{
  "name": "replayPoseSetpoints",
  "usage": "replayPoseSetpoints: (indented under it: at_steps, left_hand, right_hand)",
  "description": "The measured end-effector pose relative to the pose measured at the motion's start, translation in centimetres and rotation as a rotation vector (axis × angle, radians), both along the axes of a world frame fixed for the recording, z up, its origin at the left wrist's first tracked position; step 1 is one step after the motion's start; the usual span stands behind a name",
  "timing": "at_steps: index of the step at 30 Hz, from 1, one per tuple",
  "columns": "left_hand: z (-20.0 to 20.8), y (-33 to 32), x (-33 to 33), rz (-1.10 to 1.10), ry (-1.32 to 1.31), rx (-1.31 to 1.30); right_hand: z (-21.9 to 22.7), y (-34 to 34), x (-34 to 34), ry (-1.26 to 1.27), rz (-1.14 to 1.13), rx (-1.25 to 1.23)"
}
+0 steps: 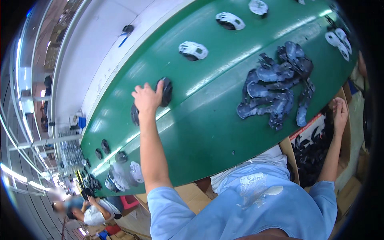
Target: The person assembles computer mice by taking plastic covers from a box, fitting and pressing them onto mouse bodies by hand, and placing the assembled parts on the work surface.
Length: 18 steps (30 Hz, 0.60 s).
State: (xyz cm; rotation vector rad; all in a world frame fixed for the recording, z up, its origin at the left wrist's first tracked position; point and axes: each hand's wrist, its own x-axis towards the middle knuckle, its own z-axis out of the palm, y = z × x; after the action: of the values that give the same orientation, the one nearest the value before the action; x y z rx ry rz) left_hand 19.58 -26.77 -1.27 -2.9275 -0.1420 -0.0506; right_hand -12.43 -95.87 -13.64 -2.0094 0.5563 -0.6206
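My left hand (147, 99) reaches over the green work surface with fingers and thumb apart. The thumb lies against a black computer mouse shell (166, 93). Another black mouse shell (135, 114) sits at the other side of the hand, partly covered by it. My right hand (340, 114) is at the far right, above a cardboard box (345, 149) of loose black parts (310, 160). Its fingers are curled together, and whatever they may hold is too small to see. A heap of dark curved plastic shells (276, 86) lies on the surface between my hands.
White-and-black mouse shells (193, 51) stand spaced along the far side; more white parts (339, 43) lie at far right. Further left are several dark and white shells (120, 176). A pale ledge (104, 68) borders the surface. Another person (96, 212) works at lower left.
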Motion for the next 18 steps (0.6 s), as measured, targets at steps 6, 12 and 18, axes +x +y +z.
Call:
replayPoseSetpoints:
  at_steps: [6, 12, 18]
  left_hand:
    - [1.1, -6.6, 5.8, -0.850, -0.004, -0.025]
    - [0.0, -13.4, 11.7, -0.839, 0.427, -0.119]
    - [1.9, -10.7, 11.8, -0.708, 0.389, -0.066]
  right_hand:
    - [1.3, 4.6, -7.2, 0.104, -0.355, 0.095]
    - [1.3, 4.8, -16.9, 0.094, -0.577, 0.234]
    - [-3.7, 4.5, -15.9, 0.385, -0.341, 0.017]
